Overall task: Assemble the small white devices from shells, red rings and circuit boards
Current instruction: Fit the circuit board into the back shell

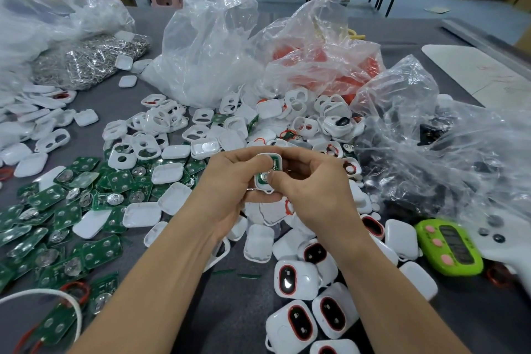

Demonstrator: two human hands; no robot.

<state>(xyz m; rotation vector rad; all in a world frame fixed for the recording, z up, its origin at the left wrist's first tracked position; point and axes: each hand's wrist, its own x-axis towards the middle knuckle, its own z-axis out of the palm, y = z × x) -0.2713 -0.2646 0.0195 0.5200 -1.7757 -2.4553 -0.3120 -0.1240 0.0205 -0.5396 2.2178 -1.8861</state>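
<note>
We cradle the white shell [263, 187] between both sets of fingers, its long axis pointing away from us. Our left hand [230, 181] grips its left side. Our right hand [313, 187] pinches the right side, thumb pressing the circuit board [263, 176] seated inside.

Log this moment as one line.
left hand grips white shell | right hand pinches it, thumb on circuit board | finished devices front right

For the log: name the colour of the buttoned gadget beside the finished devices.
The gadget: green, pink buttons; head view.
</note>
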